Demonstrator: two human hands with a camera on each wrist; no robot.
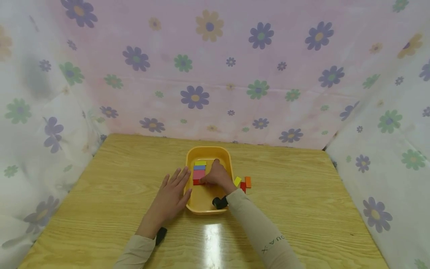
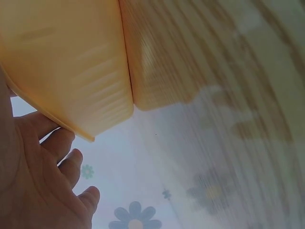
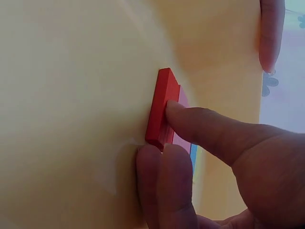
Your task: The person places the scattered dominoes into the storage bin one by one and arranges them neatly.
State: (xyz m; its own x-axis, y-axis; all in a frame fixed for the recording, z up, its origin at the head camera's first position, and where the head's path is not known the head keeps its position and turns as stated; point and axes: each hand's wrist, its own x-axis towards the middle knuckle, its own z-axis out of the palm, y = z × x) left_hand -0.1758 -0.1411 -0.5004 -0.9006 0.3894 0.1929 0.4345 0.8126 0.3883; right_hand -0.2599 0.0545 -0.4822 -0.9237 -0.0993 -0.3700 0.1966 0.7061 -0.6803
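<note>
A yellow-orange plastic tray (image 1: 209, 212) sits on the table. Along its left side inside runs a row of small flat blocks: yellow (image 1: 200, 163), blue (image 1: 199, 167), pink (image 1: 199, 174) and red (image 1: 196, 182). My right hand (image 1: 216, 176) reaches into the tray and pinches the red block. In the right wrist view its thumb lies against the face of this block (image 3: 157, 107), with curled fingertips at the block's lower end. My left hand (image 1: 169, 198) rests at the tray's left rim, fingers extended and touching the rim (image 2: 52, 118).
Just right of the tray lie loose blocks: yellow (image 1: 237, 181), red (image 1: 243, 185) and orange (image 1: 248, 182). The wood-grain table (image 1: 302, 209) is enclosed at the back and sides by flowered sheets (image 1: 228, 82).
</note>
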